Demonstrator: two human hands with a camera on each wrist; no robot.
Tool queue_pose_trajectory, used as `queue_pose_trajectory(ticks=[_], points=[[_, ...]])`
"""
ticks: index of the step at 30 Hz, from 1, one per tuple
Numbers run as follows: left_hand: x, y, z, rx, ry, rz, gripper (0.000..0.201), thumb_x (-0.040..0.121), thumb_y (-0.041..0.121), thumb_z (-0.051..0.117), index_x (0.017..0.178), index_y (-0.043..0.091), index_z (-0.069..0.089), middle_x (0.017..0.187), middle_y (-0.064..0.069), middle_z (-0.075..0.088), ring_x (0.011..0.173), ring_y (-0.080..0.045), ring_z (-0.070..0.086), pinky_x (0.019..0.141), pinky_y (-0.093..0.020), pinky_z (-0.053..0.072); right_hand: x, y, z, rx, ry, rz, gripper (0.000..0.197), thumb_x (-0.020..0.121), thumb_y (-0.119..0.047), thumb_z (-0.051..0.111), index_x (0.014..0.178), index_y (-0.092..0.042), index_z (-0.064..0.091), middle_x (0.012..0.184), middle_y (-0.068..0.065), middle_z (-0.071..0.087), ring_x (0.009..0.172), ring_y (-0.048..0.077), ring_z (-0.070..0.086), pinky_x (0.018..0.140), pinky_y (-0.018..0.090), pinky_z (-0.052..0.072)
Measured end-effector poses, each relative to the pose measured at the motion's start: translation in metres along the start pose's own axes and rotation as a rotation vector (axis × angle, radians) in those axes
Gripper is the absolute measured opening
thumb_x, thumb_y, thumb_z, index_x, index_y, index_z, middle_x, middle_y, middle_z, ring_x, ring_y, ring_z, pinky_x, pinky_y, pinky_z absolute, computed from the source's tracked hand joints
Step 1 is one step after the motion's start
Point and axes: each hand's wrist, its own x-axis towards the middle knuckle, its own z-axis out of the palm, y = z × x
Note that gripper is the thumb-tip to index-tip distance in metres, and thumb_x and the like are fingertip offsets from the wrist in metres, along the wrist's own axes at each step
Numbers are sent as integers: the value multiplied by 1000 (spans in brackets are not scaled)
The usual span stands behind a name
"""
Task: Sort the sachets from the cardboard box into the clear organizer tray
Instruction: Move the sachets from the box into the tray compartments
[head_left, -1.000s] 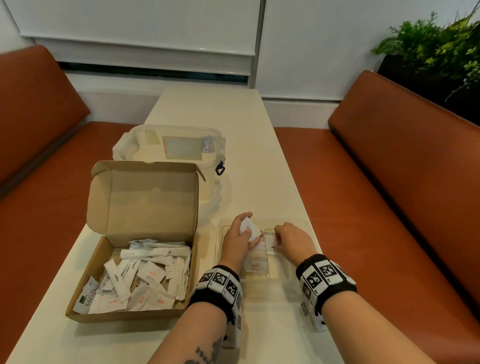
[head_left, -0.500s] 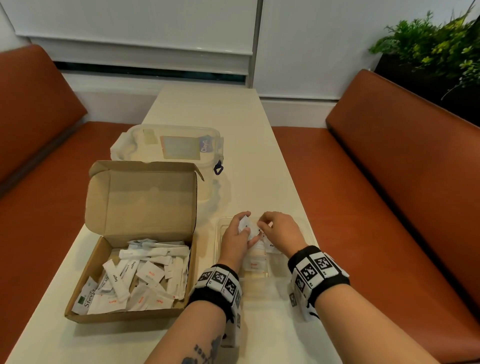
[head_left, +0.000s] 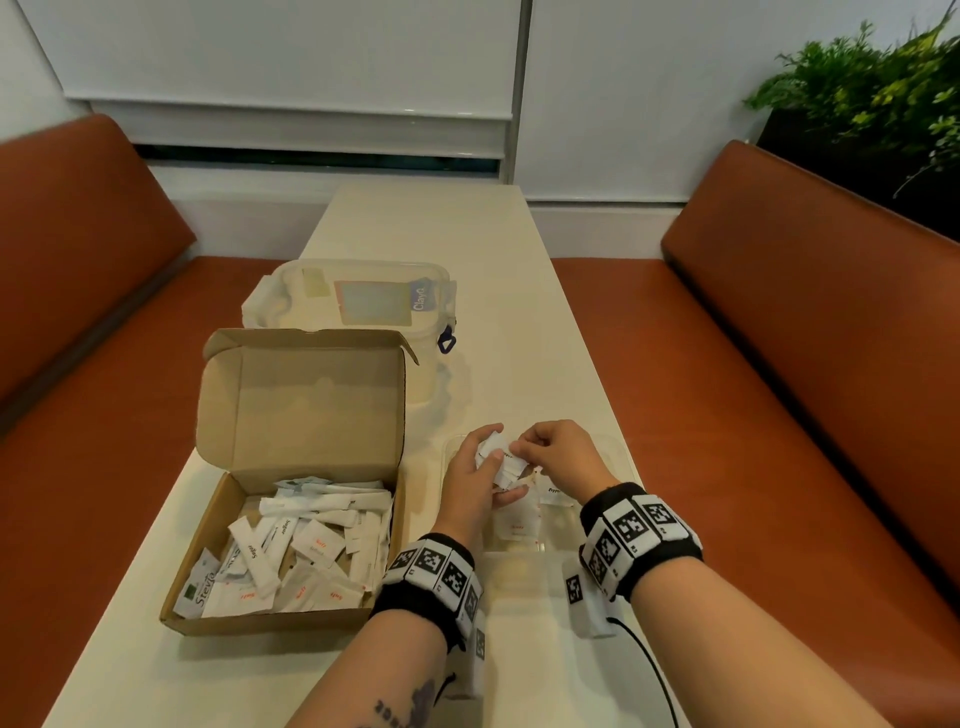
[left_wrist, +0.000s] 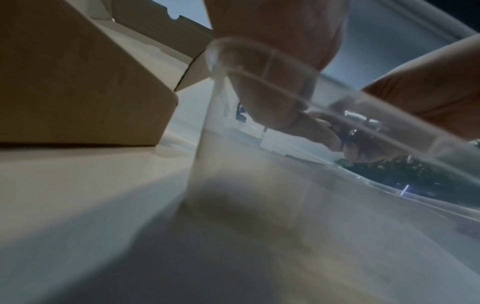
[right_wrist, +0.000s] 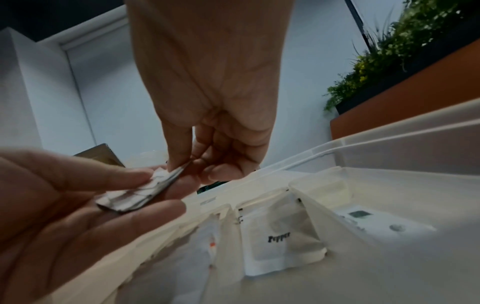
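The open cardboard box (head_left: 298, 415) sits at the left of the table with several white sachets (head_left: 306, 551) inside. To its right lies the clear organizer tray (head_left: 621, 452), under both hands. Over the tray, my left hand (head_left: 491, 460) holds a small stack of sachets (right_wrist: 135, 195). My right hand (head_left: 519, 449) pinches the top sachet of that stack at its edge (right_wrist: 179, 170). A sachet marked Pepper (right_wrist: 280, 246) stands in one tray compartment, and a sachet with orange print (head_left: 517, 525) lies in the one beside it. In the left wrist view the tray wall (left_wrist: 259, 67) blurs the hands.
A lidded translucent plastic container (head_left: 358, 301) stands behind the box. Orange benches (head_left: 779, 415) run along both long sides of the narrow table (head_left: 467, 260). A green plant (head_left: 872, 104) is at the back right. A black cable (head_left: 649, 670) trails from my right wrist.
My right hand has left the tray compartment and moved up and left to the stack in my left hand, where it now pinches a sachet. The left hand has stayed in place.
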Motion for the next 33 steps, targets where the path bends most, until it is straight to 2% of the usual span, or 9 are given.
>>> queue_pose_trajectory(ticks=[3, 8, 13, 15, 18, 22, 25, 28, 33], points=[[-4, 1, 0, 4, 10, 17, 32, 99, 1, 39, 116, 21, 58, 120, -15, 57, 94, -26, 67, 75, -33, 60, -2, 0, -2, -1, -5, -3, 12, 86, -17, 66, 82, -7, 71, 63, 1, 65, 58, 5, 56, 57, 13, 41], [-4, 2, 7, 60, 24, 37, 33, 98, 0, 39, 113, 21, 60, 119, -15, 56, 96, -21, 63, 73, -31, 58, -7, 5, -13, 38, 62, -27, 9, 85, -16, 68, 83, -9, 73, 67, -1, 66, 60, 4, 56, 54, 7, 43], [-7, -1, 10, 136, 52, 77, 25, 95, 4, 49, 101, 25, 62, 111, -17, 62, 101, -32, 64, 83, -51, 56, -14, 5, -19, 71, -8, -25, 7, 82, -17, 71, 78, -13, 67, 63, -6, 62, 58, 3, 55, 50, 9, 44], [-9, -1, 12, 141, 55, 78, 24, 94, 5, 52, 101, 26, 63, 110, -15, 63, 99, -31, 64, 84, -54, 55, -16, 5, -20, 92, -6, -34, 9, 80, -13, 73, 77, -13, 65, 62, -5, 61, 57, 4, 55, 50, 9, 44], [-11, 1, 11, 125, 57, 73, 26, 93, 4, 54, 101, 27, 63, 110, -12, 64, 98, -28, 64, 83, -50, 56, -15, 4, -20, 82, 23, -24, 8, 82, -12, 70, 78, -12, 63, 72, 4, 67, 62, 8, 58, 51, 10, 45], [-11, 1, 7, 126, 68, 96, 26, 94, 0, 52, 103, 21, 63, 113, -15, 60, 96, -25, 62, 76, -41, 59, -13, 6, -23, 78, 95, -5, 11, 84, -12, 68, 75, -16, 61, 74, 8, 69, 63, 12, 60, 55, 17, 46], [-12, 1, 4, 130, 123, 112, 28, 94, -1, 51, 105, 21, 64, 115, -17, 59, 100, -30, 62, 82, -48, 57, -13, 16, -28, -88, 206, 13, 7, 84, -13, 66, 79, -16, 62, 75, 7, 70, 66, 16, 61, 61, 25, 48], [-13, 2, 1, 80, 157, 115, 27, 94, -1, 50, 107, 19, 63, 108, -16, 60, 96, -30, 62, 81, -48, 57, -15, 30, -27, -336, 134, 39, 6, 86, -17, 62, 90, -17, 66, 81, 2, 70, 76, 16, 63, 69, 28, 51], [-13, 8, 2, 53, 158, 136, 28, 95, 1, 50, 105, 24, 63, 96, -5, 62, 86, -19, 63, 72, -35, 56, -15, 47, -17, -453, 93, 47, 6, 83, -17, 67, 82, -16, 72, 87, 2, 68, 77, 13, 56, 65, 22, 40]])
